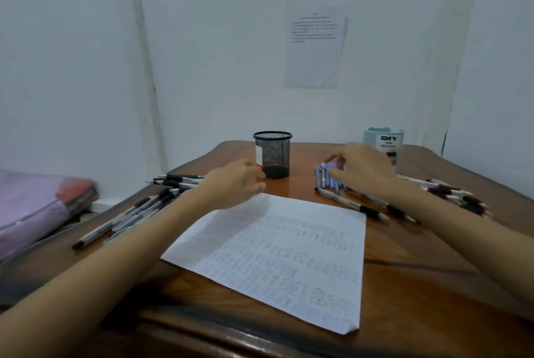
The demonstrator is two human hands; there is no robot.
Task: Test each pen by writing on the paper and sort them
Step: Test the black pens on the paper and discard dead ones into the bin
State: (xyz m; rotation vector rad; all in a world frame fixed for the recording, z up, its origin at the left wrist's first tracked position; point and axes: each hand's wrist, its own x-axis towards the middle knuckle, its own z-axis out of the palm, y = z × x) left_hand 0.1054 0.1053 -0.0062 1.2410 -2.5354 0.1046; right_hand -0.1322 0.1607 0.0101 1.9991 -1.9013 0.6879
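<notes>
Fingers (338,155) of the right hand (364,169) arch onto the blue pens (328,181), grip unclear, half hiding the far DIY organizer (384,141), while the blurred left hand (234,184), loosely curled and holding nothing, hovers between the mesh pen cup (273,155) and the written-on paper (289,253), black-grip pens (138,210) scattered left and right.

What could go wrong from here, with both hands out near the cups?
1. The left hand is blurred, close beside the mesh cup; a bump could tip it.
2. The right hand covers the blue pens, with black-grip pens lying just beside; a sweep might mix the groups.
3. The left pen pile reaches toward the table edge; the forearm could nudge one off.
</notes>
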